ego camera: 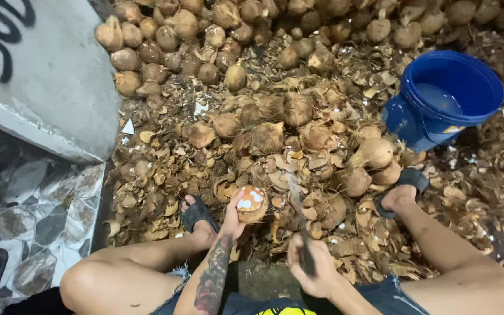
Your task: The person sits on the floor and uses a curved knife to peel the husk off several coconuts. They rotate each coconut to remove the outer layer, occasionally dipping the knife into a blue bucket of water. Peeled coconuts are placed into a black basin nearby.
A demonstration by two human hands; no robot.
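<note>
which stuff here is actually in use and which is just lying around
In use: coconut held in left hand; knife gripped in right hand.
Lying about: blue bucket, heap of coconuts, husk scraps, concrete slab.

You see black painted lettering on the grey concrete slab (48, 76) at the upper left, and a small yellow-and-white label (454, 129) on the round blue plastic bucket (415, 119) at the upper right.

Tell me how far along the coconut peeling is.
Done: shell chips litter the ground. In hand: the left hand holds a partly peeled coconut, white patches showing; the right hand grips a knife. Left: a large pile of brown coconuts behind.
</note>
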